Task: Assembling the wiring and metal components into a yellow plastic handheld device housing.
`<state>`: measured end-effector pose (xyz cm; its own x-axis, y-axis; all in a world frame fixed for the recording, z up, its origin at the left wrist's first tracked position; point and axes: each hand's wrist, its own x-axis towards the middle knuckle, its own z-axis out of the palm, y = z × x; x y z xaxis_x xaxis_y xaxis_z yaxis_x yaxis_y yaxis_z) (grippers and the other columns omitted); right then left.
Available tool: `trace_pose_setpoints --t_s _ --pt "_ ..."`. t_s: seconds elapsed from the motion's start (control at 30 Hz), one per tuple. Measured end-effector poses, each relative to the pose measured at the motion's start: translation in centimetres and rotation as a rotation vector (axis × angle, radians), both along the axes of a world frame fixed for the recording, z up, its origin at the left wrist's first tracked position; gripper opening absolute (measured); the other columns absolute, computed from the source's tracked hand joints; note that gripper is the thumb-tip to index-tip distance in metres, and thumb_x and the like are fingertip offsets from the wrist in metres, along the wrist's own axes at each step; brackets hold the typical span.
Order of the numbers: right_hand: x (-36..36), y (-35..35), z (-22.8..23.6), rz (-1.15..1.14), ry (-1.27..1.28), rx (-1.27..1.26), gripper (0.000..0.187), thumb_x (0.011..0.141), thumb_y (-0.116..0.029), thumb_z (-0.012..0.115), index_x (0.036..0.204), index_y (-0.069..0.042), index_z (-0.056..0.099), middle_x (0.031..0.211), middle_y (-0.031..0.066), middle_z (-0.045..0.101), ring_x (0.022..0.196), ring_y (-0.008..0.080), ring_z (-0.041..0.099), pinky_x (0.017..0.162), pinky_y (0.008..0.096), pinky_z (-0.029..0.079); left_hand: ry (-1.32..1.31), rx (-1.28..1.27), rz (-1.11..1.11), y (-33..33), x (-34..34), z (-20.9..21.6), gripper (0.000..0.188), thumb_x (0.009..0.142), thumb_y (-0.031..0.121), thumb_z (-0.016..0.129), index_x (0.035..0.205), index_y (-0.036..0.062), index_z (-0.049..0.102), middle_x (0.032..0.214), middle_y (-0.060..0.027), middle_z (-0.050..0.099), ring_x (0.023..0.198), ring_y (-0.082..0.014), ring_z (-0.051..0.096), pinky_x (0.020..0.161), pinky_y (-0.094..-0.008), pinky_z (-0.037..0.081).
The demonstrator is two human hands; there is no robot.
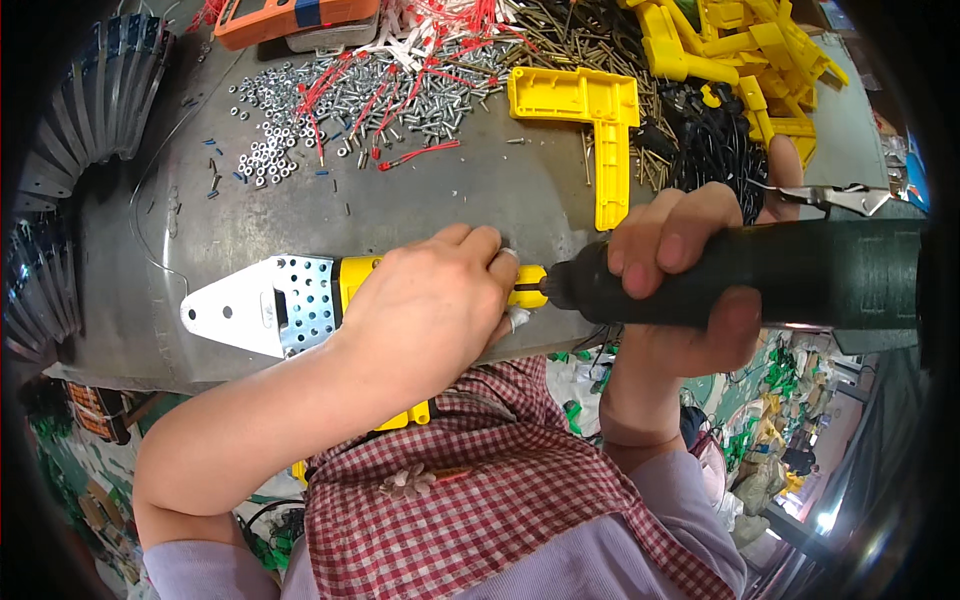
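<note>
The left hand [425,305] is closed over a yellow plastic tool body [352,280], pressing it down on the grey metal table [420,200]. From under the hand a flat metal plate [255,305] goes out to the left; it is shiny, pointed at its end, and one part has many small round holes. The body lies at the near edge of the table, just in front of the person.

The right hand [680,290] is clenched around a dark green driver [790,275], a thick round cylinder with a matte surface. Its black nose touches the yellow end of the body, just beside the left fingers.

Farther on the table lies an L-shaped yellow shell [590,120], smooth and hollow. Behind it are a heap of similar yellow parts [740,45], a pile of thin brass-coloured screws [570,40] and black cords [715,145]. To the left are many small silver nuts and bolts [350,100], mixed with red wires [420,152]. Pliers [835,198] lie at the right. A checked red cloth [500,480] covers the person's lap.
</note>
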<state>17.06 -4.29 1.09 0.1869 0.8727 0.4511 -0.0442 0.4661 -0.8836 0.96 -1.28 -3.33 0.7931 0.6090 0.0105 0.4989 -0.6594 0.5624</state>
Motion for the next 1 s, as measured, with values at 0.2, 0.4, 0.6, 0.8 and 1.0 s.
trace_pose_setpoints --t_s 0.2,0.4,0.6,0.8,1.0 --pt "1.0 0.5 -0.1 0.153 0.012 0.111 0.081 0.086 -0.039 0.056 0.143 -0.005 0.009 0.08 0.0091 0.05 0.058 0.0164 0.05 0.055 0.0318 0.046 -0.028 0.034 -0.034 0.1 0.1 -0.2 0.039 0.067 0.02 0.071 0.101 0.0018 0.063 0.093 -0.0071 0.057 0.088 -0.0222 0.057 0.071 -0.0331 0.051" --pt "-0.1 -0.1 -0.6 0.014 -0.064 -0.011 0.076 0.084 -0.038 0.063 0.14 -0.01 0.019 0.077 0.0085 0.052 0.057 0.0186 0.052 0.056 0.034 0.048 0.014 0.081 -0.019 -0.1 0.3 -0.3 0.036 0.067 0.021 0.07 0.096 0.0014 0.062 0.09 -0.0072 0.057 0.087 -0.0235 0.057 0.071 -0.0341 0.05" --pt "-0.6 -0.8 -0.5 0.135 -0.041 -0.141 0.073 0.078 -0.039 0.071 0.132 -0.012 0.03 0.075 0.0094 0.057 0.059 0.0212 0.055 0.055 0.0357 0.047 0.014 0.122 -0.025 -0.2 0.3 -0.2 0.019 0.072 0.015 0.06 0.084 0.0006 0.062 0.086 -0.0098 0.058 0.085 -0.024 0.059 0.071 -0.0332 0.051" --pt "0.2 -0.5 -1.6 0.29 -0.005 -0.065 0.071 0.076 -0.039 0.074 0.129 -0.011 0.036 0.076 0.0088 0.056 0.061 0.0203 0.054 0.057 0.0337 0.047 0.015 0.172 -0.05 -0.4 0.3 -0.4 0.017 0.073 0.013 0.058 0.083 0.0003 0.064 0.085 -0.0096 0.059 0.085 -0.0238 0.059 0.07 -0.0328 0.051" --pt "-1.1 -1.4 -1.8 -0.017 -0.211 -0.039 0.088 0.081 -0.039 0.068 0.14 -0.006 0.011 0.078 0.0103 0.053 0.063 0.0206 0.054 0.062 0.0363 0.048 0.03 0.201 -0.033 -0.6 0.4 -0.5 0.019 0.07 0.018 0.064 0.08 0.0021 0.065 0.086 -0.0084 0.059 0.084 -0.0234 0.059 0.068 -0.0332 0.051"
